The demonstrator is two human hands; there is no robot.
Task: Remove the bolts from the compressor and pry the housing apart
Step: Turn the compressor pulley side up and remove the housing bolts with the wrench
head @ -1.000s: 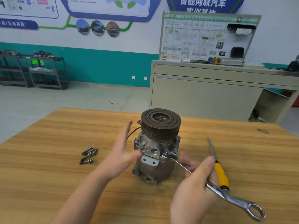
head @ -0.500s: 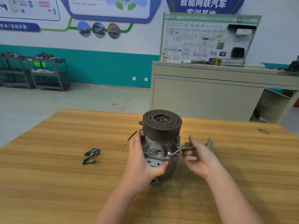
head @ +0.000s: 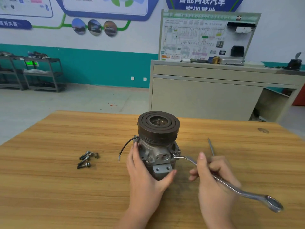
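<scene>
Compressor (head: 157, 151) stands upright mid-tabletop (head: 49, 187), pulley up, at 12 o'clock from both hands. Left hand (head: 145, 177) wraps its near side, fingers curled round the housing. Right hand (head: 212, 182) pinches the wrench (head: 231, 187), shaft running toward 10 o'clock, open end on the right-corner bolt. Loose bolts (head: 85, 159) lie at 9 o'clock; screwdriver (head: 211, 146) lies farther back.

Centre frame: left hand (head: 145, 176) grips compressor (head: 158, 146); right hand (head: 212, 180) holds wrench (head: 231, 184) on its right-side bolt; loose bolts (head: 86, 159) left.
</scene>
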